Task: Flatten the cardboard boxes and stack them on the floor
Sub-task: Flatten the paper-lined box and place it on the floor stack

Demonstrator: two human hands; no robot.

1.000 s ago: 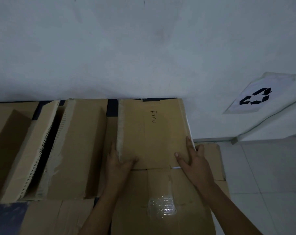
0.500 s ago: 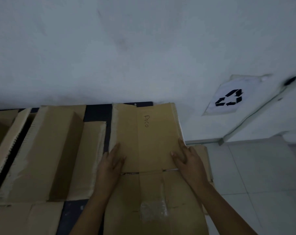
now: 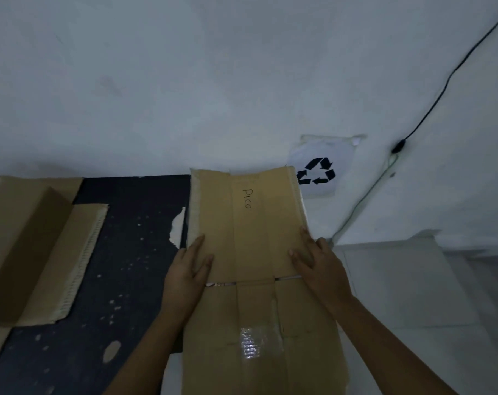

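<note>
The flat box (image 3: 248, 252) lies in the middle of the view, half over the right edge of the dark surface (image 3: 122, 252) and half out over the pale floor (image 3: 399, 295); whether it rests on something or is carried, I cannot tell. The left hand (image 3: 188, 269) lies on its left edge and the right hand (image 3: 319, 266) on its right edge, both near the slit where the far flap with the word "Pico" meets the body. The fingers (image 3: 198, 248) of each hand are stretched and a little apart, flat on the cardboard, with the thumbs on top; I cannot tell if any finger hooks under the edge. I judge that the hands are placed one on each side so that the sheet stays flat and level, and close to the fold line so that the far flap does not hang down. The far edge of the flap stands just before the wall (image 3: 242, 81) and covers part of the recycling sign (image 3: 319, 172), so there is little room to push farther. To the right the floor is open, which seems the natural place for the stack. On the left, well apart, another box (image 3: 28, 246) is not yet flat, so I think the task is only partly done.
</note>
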